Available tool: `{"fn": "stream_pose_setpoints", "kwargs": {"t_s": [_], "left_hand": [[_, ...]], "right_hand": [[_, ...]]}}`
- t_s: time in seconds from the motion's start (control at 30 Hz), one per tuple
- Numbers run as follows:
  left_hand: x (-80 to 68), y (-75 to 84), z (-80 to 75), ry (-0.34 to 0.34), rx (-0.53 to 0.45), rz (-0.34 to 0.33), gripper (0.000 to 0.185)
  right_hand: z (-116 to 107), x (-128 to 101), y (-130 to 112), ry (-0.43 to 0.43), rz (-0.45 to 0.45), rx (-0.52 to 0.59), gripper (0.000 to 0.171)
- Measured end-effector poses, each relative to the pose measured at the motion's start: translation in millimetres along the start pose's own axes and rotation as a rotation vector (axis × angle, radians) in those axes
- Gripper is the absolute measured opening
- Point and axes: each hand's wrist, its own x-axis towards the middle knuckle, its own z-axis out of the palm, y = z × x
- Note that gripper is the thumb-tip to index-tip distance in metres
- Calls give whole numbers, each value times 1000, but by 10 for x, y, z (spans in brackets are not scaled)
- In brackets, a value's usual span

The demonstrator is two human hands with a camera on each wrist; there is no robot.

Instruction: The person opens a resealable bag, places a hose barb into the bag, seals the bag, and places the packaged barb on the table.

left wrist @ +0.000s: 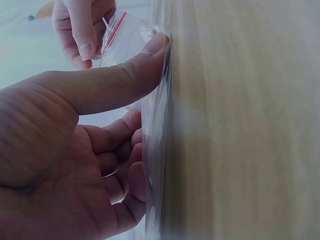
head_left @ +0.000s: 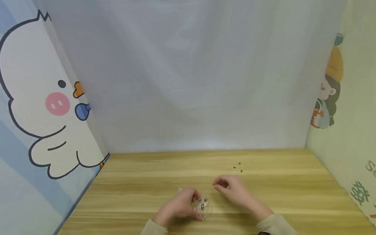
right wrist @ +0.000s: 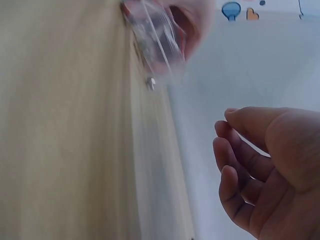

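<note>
Because the left hand [head_left: 179, 207] pinches the small clear bag [head_left: 202, 206] against the table [head_left: 141, 182], its mouth faces the right hand [head_left: 233, 191], which hovers just beside it, loosely curled and seemingly empty, with tiny screws [head_left: 238, 167] lying beyond it.

Legible text — almost none. Right wall panel [head_left: 356, 182] carries a partial grey letter pair, apparently "Se", cut by the frame edge; below it a green character — unreadable.
</note>
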Motion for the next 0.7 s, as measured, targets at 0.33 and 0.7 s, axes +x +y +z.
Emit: {"fn": "stream_pose_setpoints", "kwargs": {"t_s": [0.33, 0.7], "left_hand": [[-25, 19, 15, 8, 3, -16, 58], [-36, -5, 10, 6, 5, -35, 58]], "right_hand": [[-447, -48, 396, 98, 159, -46, 15], [-707, -128, 700, 66, 171, -35, 19]]}}
